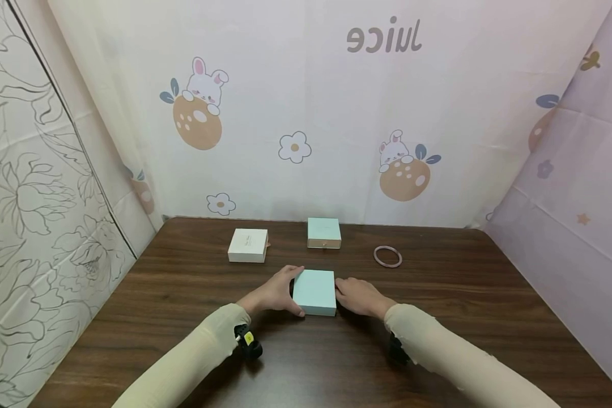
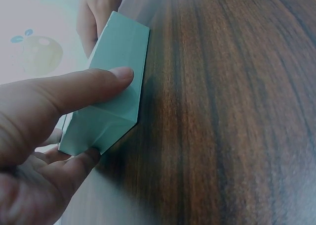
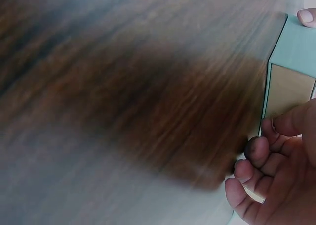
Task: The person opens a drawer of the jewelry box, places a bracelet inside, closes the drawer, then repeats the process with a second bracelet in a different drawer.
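A mint-green drawer box (image 1: 314, 290) lies flat on the table in front of me. My left hand (image 1: 280, 292) grips its left end, thumb along the near side and fingers at the far side. In the left wrist view the thumb presses the box's long side (image 2: 118, 52). My right hand (image 1: 359, 296) is at the box's right end. Seen from the right wrist, its thumb and curled forefinger (image 3: 266, 128) pinch together at the tan drawer front (image 3: 289, 89). Whatever small pull lies between them is hidden by the fingertips.
Behind stand a white drawer box (image 1: 248, 245) on the left and another mint-green drawer box (image 1: 323, 233) in the middle. A pale pinkish ring (image 1: 387, 256) lies to the right. A printed curtain (image 1: 336, 113) hangs at the dark wooden table's (image 1: 454, 272) back edge.
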`<state>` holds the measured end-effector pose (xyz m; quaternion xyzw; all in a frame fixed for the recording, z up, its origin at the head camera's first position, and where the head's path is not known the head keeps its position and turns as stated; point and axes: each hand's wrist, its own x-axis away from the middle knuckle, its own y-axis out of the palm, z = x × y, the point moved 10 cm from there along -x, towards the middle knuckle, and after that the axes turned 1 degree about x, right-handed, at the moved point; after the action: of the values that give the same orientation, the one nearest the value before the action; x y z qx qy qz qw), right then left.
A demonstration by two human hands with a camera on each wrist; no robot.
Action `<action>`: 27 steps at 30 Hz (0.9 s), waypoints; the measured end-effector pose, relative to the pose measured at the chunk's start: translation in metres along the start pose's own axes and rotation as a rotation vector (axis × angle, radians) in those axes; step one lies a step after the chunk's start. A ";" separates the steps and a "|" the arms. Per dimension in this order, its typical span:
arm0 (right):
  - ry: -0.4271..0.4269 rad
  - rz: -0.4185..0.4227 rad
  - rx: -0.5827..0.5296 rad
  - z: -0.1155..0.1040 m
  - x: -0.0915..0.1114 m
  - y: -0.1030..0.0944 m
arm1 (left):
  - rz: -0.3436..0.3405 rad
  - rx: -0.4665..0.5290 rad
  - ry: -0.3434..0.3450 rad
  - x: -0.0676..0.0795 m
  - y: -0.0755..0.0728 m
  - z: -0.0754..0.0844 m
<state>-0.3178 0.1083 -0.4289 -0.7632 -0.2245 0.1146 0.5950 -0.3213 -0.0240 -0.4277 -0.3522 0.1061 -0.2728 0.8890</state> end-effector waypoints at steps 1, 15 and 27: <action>-0.001 -0.001 -0.001 0.000 0.000 0.000 | 0.000 0.002 0.000 0.000 0.000 0.000; 0.014 -0.024 -0.021 0.002 -0.001 -0.002 | 0.003 0.012 -0.002 0.002 -0.002 0.003; 0.037 -0.106 -0.075 0.006 -0.004 -0.010 | -0.021 0.000 -0.024 0.003 0.006 0.000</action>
<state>-0.3265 0.1136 -0.4218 -0.7741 -0.2576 0.0604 0.5751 -0.3157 -0.0219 -0.4315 -0.3567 0.0918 -0.2780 0.8871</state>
